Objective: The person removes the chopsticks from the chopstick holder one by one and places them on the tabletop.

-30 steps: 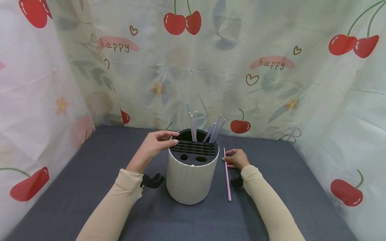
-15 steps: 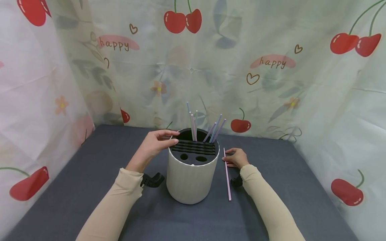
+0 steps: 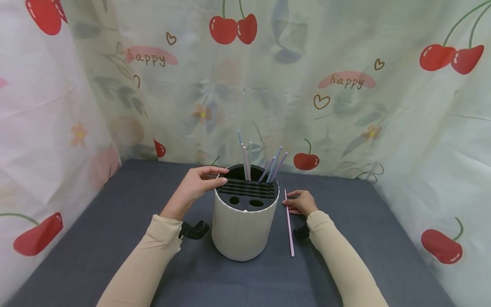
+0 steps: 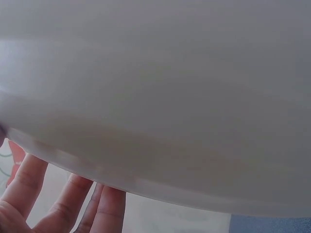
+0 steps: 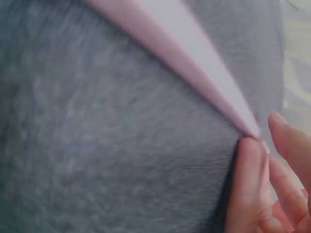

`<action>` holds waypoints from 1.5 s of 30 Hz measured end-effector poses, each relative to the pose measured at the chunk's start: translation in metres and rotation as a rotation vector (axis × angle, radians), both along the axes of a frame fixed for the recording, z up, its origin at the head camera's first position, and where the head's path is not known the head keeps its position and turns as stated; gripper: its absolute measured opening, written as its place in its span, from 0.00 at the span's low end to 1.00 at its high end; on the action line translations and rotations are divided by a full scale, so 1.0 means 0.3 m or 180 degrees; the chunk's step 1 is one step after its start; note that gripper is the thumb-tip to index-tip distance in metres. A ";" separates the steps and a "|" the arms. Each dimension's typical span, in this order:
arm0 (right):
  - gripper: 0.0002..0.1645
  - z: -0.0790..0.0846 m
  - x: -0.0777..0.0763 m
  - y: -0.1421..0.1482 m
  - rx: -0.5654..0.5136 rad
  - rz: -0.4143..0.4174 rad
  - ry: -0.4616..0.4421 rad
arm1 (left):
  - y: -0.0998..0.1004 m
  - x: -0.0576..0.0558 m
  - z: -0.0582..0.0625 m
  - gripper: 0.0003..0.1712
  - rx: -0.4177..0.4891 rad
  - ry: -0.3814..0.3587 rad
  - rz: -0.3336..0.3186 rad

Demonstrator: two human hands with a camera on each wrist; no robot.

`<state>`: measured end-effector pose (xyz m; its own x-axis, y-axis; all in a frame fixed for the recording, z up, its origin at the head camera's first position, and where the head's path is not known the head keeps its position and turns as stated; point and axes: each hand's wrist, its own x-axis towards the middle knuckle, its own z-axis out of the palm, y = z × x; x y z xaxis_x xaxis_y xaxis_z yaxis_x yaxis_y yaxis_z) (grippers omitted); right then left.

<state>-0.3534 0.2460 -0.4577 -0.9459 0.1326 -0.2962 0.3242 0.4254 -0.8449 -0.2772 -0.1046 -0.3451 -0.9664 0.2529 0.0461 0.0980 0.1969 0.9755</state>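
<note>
A pink straw (image 3: 290, 234) ran lengthwise just right of the white container (image 3: 241, 232), not touching it; whether its lower end met the surface (image 3: 249, 288) could not be told. You pinched it near its far end between thumb and fingers of your right hand (image 3: 301, 202), probably so that its length stayed free. Your left hand (image 3: 197, 183) lay on the left of the container's rim, fingers fairly straight and reaching over the edge, likely to steady it. Your hands were well apart, the container between them, so the straw was at the right one and across the container from the left. In the container, the pastel straws (image 3: 246, 164) leaned in the back opening, behind a black slotted insert (image 3: 247, 189). Beyond the container hung a cherry-printed curtain (image 3: 245, 102).
</note>
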 end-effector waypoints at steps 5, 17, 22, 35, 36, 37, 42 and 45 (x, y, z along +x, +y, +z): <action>0.29 0.076 0.023 0.005 -0.0283 0.0046 0.0059 | 0.002 -0.002 0.000 0.22 0.0006 -0.0003 -0.0002; 0.17 0.533 0.211 -0.053 -0.2196 0.0815 0.1647 | -0.003 0.001 0.000 0.22 0.0046 -0.0005 -0.0009; 0.15 0.547 0.277 -0.115 -0.1753 0.1111 0.2115 | -0.004 -0.001 -0.001 0.23 0.0024 -0.0003 0.0010; 0.11 0.435 0.281 -0.191 -0.1196 0.1117 0.2217 | 0.000 -0.002 -0.009 0.23 0.0016 -0.0016 0.0047; 0.11 0.433 0.282 -0.194 -0.1179 0.1107 0.2247 | 0.000 -0.001 -0.008 0.23 0.0026 -0.0022 0.0044; 0.11 0.432 0.283 -0.196 -0.1158 0.1094 0.2291 | 0.000 -0.001 -0.007 0.23 0.0024 -0.0019 0.0046; 0.10 0.479 0.288 -0.197 -0.1367 0.1098 0.2682 | -0.001 -0.001 -0.007 0.23 0.0013 -0.0013 0.0052; 0.11 0.567 0.295 -0.187 -0.1717 0.1062 0.3038 | -0.001 -0.001 -0.009 0.23 0.0004 -0.0001 0.0053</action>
<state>-0.2650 0.1899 -0.2876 -0.7796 -0.0935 0.6192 -0.6082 -0.1227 -0.7843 -0.2776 -0.1049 -0.3478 -0.9705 0.2368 0.0462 0.0946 0.1972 0.9758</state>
